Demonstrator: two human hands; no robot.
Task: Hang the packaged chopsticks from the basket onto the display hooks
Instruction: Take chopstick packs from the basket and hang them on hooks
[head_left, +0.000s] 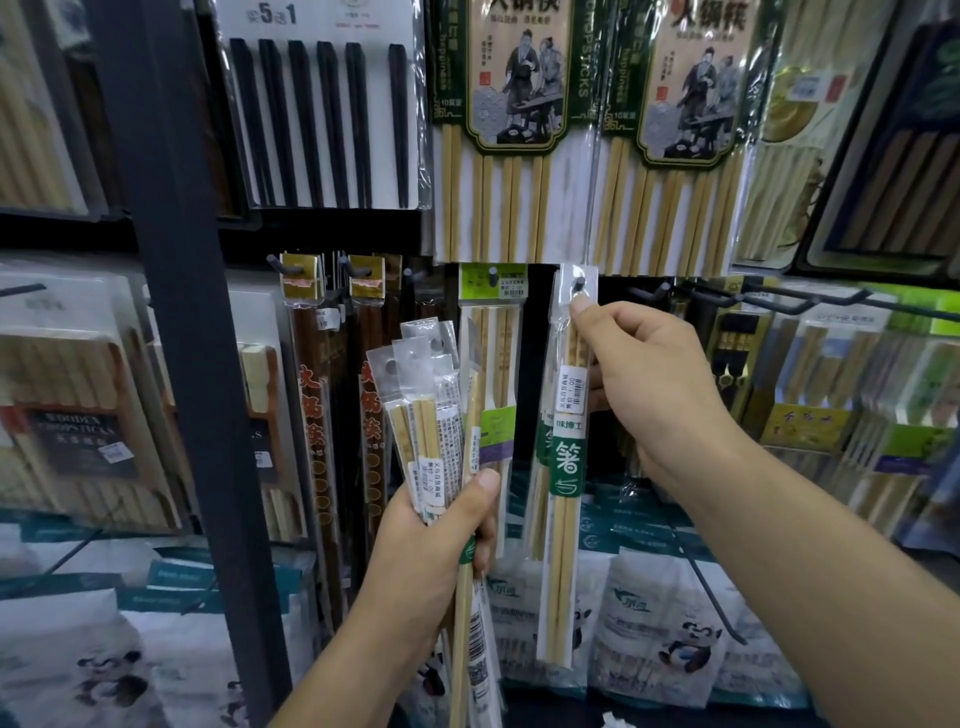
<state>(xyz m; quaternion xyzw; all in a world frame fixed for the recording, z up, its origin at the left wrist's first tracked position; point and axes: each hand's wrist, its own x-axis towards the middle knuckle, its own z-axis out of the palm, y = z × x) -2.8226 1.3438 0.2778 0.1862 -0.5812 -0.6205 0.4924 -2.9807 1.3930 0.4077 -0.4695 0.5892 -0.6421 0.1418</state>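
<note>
My right hand (639, 384) pinches the top of one clear pack of bamboo chopsticks (563, 493) with a green label. The pack's punched hole sits on the tip of a black display hook (577, 283), and the pack hangs straight down. My left hand (441, 530) grips a fanned bundle of several similar chopstick packs (423, 410) around their middle, held upright to the left of the hook. The basket is not in view.
Hanging packs fill the rack: a green-topped pack (491, 364) just left of the hook, dark red chopsticks (311, 415), large bamboo sets (511, 130) above. A dark shelf post (182, 312) stands at left. Long black hooks (779, 299) jut out at right.
</note>
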